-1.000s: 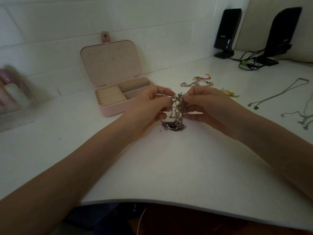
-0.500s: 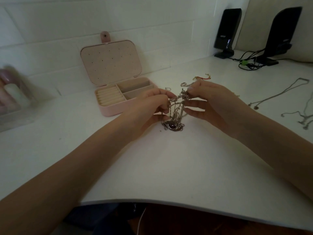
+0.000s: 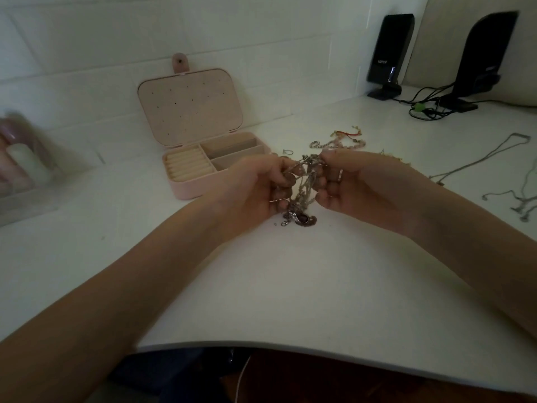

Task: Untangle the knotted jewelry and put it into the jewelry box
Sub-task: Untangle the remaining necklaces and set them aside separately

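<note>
both hands up over the white worktop (image 3: pixel 290 286), centre frame. left hand (image 3: pixel 255 187) and right hand (image 3: pixel 363 181) face each other with the knotted jewelry (image 3: pixel 303 187) between them. left fingers (image 3: pixel 286 177) curled, pinching the chains at the top of the knot; right fingers (image 3: pixel 329 158) curled too, pinching the same top part from the other side. ring visible on one right finger. the rest of the tangle hangs down from the pinch, and its lower end with a dark stone pendant (image 3: pixel 302 219) lies on the worktop at 6 o'clock from the hands

jewelry box (image 3: pixel 189 190) at 10 o'clock from the hands, pink, lid up and leaning back toward the wall, near the left hand but not touching it. ring rolls on its left side, two compartments on the right

loose bracelets (image 3: pixel 340 142) just behind the hands at 12 o'clock. thin chains (image 3: pixel 476 161) laid out at 3 o'clock, well apart. two black speakers (image 3: pixel 389 53) with cables at 1 o'clock by the wall. blurred clear container (image 3: pixel 23 175) at 9 o'clock, contents unreadable
</note>
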`<state>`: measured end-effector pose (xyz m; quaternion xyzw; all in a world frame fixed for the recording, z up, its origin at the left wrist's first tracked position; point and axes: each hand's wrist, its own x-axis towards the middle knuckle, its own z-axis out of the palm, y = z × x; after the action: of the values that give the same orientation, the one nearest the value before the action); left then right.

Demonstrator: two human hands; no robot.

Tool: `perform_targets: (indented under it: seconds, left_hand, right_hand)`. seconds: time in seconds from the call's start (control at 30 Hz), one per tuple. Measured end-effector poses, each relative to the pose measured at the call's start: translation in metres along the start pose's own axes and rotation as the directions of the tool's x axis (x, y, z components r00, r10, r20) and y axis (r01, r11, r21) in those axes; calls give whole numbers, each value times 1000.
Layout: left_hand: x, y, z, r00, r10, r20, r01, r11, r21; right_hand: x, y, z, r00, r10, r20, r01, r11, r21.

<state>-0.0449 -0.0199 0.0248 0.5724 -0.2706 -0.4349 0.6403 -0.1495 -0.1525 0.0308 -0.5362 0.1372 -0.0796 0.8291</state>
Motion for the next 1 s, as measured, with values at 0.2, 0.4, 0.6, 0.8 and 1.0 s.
perform_targets:
  seconds: [0.2, 0.4, 0.6, 0.8, 1.0]
  left_hand:
    - [-1, 2, 2, 999, -4, 36, 5, 999, -34]
    - [4, -6, 2, 994, 98, 52, -98, 995, -4]
    - [5, -7, 3, 984, 167, -68, -168, 986, -13]
    - [1, -2, 8, 987, 156, -40, -158, 986, -48]
    - [0, -1, 7, 971, 186, -153, -169, 978, 119]
  right_hand:
    - [1, -2, -4, 998, -58, 8, 58, 968, -244]
    - [-1, -2, 2, 995, -96, 13, 96, 961, -260]
    - [-2, -3, -1, 985, -96, 144, 120, 978, -169]
    - [-1, -5, -6, 980, -124, 158, 131, 991, -30]
    - [-1, -3, -4, 984, -91, 154, 82, 995, 63]
